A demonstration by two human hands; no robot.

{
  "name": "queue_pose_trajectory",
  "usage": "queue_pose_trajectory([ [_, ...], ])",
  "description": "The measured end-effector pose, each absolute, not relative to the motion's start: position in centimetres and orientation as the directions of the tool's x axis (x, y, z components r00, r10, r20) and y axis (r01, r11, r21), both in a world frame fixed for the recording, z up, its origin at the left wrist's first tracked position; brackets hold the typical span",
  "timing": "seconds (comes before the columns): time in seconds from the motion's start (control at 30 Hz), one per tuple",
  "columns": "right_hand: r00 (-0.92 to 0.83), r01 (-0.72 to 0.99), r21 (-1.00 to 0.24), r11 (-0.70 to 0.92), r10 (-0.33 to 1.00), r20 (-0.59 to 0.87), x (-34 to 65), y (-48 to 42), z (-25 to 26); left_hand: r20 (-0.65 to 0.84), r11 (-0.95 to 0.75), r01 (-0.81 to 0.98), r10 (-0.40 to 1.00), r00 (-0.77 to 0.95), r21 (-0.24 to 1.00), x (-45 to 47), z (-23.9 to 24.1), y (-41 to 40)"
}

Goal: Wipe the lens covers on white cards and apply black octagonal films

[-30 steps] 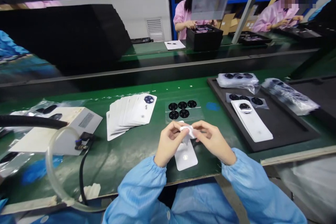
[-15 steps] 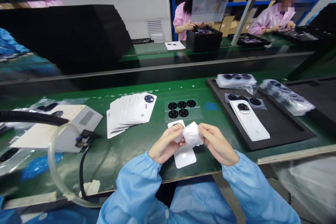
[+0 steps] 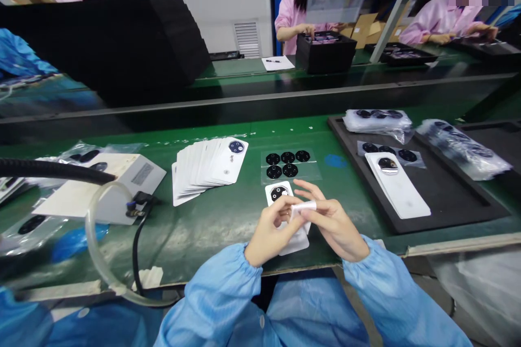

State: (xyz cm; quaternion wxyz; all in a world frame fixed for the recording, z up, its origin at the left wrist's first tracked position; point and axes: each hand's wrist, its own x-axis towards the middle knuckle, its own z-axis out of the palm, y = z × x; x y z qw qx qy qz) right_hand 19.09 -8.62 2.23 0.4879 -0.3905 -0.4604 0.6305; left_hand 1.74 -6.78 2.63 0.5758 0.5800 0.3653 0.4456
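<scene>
over the green worktop [image 3: 203, 227], the left hand [image 3: 271, 232] and right hand [image 3: 334, 226] both pinch a white strip [image 3: 304, 207] in their fingers [image 3: 285, 216]. a white back cover [image 3: 280, 193] lies beneath them.

Both my left hand [image 3: 271, 233] and right hand [image 3: 331, 225] have drawn back toward me, baring the dark camera ring [image 3: 279, 193] on the white cover [image 3: 299, 243]. The white film [image 3: 304, 207], puffed out half a second ago, is now pinched to a narrow strip.
</scene>
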Motion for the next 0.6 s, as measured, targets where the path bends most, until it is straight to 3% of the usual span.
queue_pose_trajectory([
  [0.27, -0.096, -0.150, -0.989, 0.018, 0.995, 0.033, 18.5, -8.5, 1.1, 0.005, -0.024, 0.058, 0.951, 0.309, 0.998, 4.6, 0.2, -7.5],
  [0.47, 0.035, 0.070, -0.974, 0.213, 0.976, 0.216, 19.9, -5.9, 1.6, 0.080, -0.248, 0.329, 0.890, 0.448, 0.911, 0.7, 0.8, -3.4],
  [0.6, -0.101, 0.266, -0.899, 0.347, 0.938, 0.332, 19.7, -3.5, 1.9, 0.137, -0.380, 0.454, 0.866, 0.482, 0.806, -2.6, -0.4, -1.2],
])
